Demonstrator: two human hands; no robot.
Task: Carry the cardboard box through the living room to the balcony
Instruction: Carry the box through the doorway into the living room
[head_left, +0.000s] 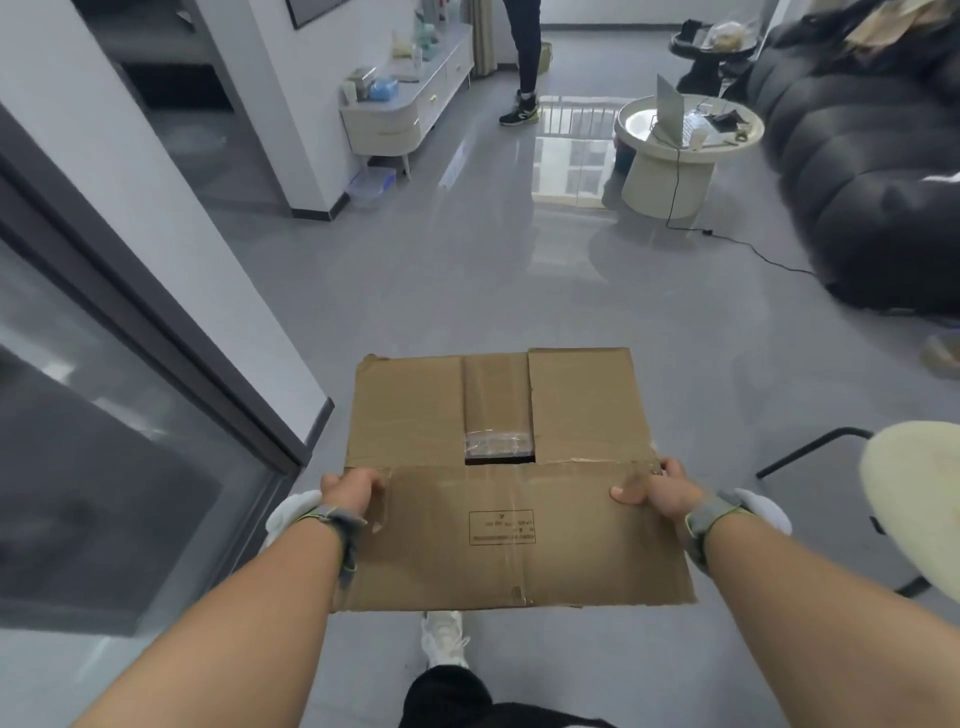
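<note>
Between our two outstretched arms we hold the cardboard box (511, 483) flat and level above the grey floor (519, 270). Our left hand (349, 491) clasps the box's left edge, fingers curled over its top face, and our right hand (655, 487) grips the right edge the same way, thumb lying on the cardboard. Both wrists wear grey straps. On top, the box's flaps meet unevenly, leaving a small dark gap by a patch of clear tape. Beneath the box's near edge our white shoe (445, 638) shows on the floor. To our left runs a dark-framed glass door (104, 415). Ahead stand a round cream table (675, 156) with an open laptop (675, 117), a black sofa (872, 171) on the right, and a pale cabinet (410, 111) on the left, with another person's legs (524, 57) near it.
</note>
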